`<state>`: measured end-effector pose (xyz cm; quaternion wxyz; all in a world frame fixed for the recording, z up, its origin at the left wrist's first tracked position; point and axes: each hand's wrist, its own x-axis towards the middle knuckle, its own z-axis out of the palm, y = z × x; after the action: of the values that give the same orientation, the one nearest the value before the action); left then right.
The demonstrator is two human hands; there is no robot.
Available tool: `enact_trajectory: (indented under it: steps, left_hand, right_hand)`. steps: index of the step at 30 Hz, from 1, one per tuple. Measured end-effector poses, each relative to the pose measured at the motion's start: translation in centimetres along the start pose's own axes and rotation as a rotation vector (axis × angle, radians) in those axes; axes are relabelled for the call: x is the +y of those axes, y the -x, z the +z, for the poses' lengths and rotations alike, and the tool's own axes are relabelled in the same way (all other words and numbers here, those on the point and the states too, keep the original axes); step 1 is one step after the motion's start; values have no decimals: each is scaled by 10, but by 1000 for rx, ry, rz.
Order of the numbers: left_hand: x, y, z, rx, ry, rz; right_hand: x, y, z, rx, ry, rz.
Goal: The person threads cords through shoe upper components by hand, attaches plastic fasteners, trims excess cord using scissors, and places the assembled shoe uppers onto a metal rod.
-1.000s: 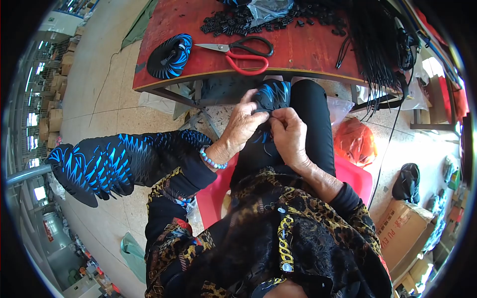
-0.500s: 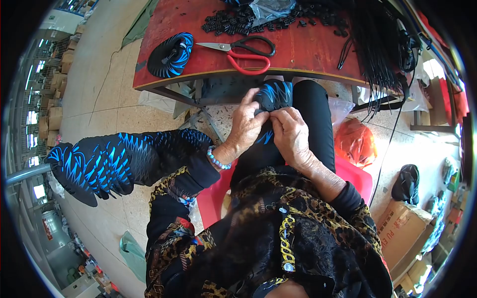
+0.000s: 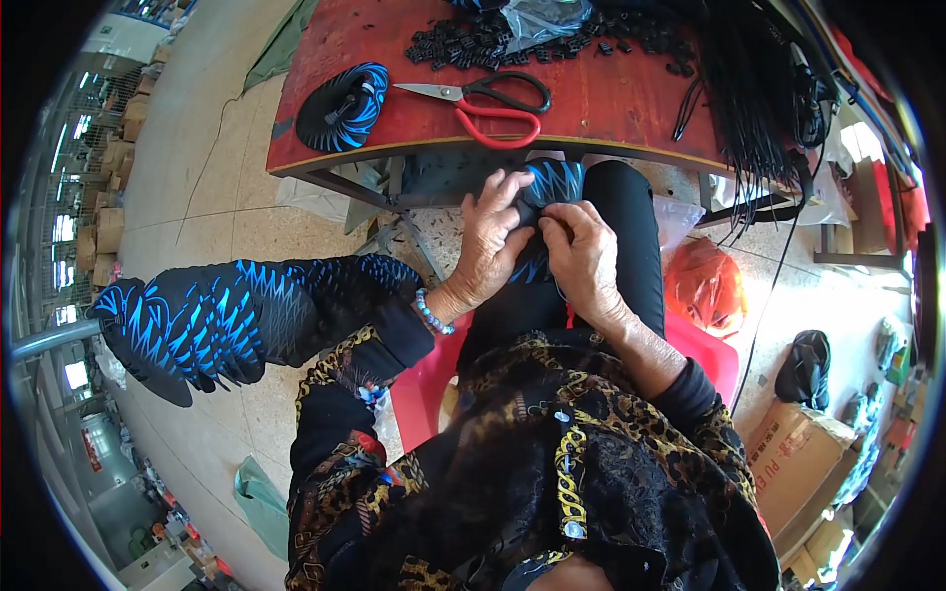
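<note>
A black and blue patterned shoe upper [image 3: 557,180] lies on my thighs, partly hidden by both hands. My left hand [image 3: 488,236] rests at its left side, fingers apart, the thumb pointing at the piece. On the right, my right hand [image 3: 583,254] has thumb and forefinger pinched together at the edge of the piece; what lies between the fingertips is too small to make out. Many similar black and blue pieces [image 3: 217,320] hang overlapped on a metal bar [image 3: 54,340] to the left.
On the red table [image 3: 591,103] lie scissors [image 3: 493,103], a curled black and blue piece [image 3: 342,108], small black parts [image 3: 453,44] and black cords [image 3: 746,118]. A red plastic bag [image 3: 705,286] and a cardboard box [image 3: 798,453] are on the floor at right.
My left hand's fingers have lifted and spread from the patterned piece. My right hand has shifted slightly right, still pinched at the piece.
</note>
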<state>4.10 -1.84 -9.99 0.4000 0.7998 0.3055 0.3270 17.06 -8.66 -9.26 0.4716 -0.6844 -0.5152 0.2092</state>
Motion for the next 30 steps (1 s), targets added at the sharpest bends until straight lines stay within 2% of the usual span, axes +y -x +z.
enact_trajectory:
  steps: [3, 7, 10, 13, 17, 18, 22, 28, 30]
  left_hand:
    - [-2, 1, 0, -7, -61, 33]
    - [-7, 3, 0, -7, 232, -176]
    - [-14, 6, 0, -36, 293, -197]
    - [-16, 5, 0, -63, 358, -214]
    - [-10, 4, -1, -47, 316, -227]
    - [-11, 5, -2, -48, 313, -228]
    - [-13, 6, -8, -39, 190, -152]
    - [-6, 4, -8, 2, 117, -273]
    - [-8, 4, 0, 53, -209, -247]
  right_hand:
    - [-6, -6, -5, -65, 45, 64]
    - [-6, -25, -12, 37, -176, 70]
    - [-3, -52, -34, 146, -332, 126]
    - [8, -56, -48, 44, -400, 202]
    - [8, -35, -39, -352, -467, 215]
    - [7, -35, -35, -352, -471, 215]
    - [0, -43, -18, -394, -796, 445]
    - [-10, -75, -30, -148, -887, 328]
    - [-3, -64, -30, -154, -429, 10]
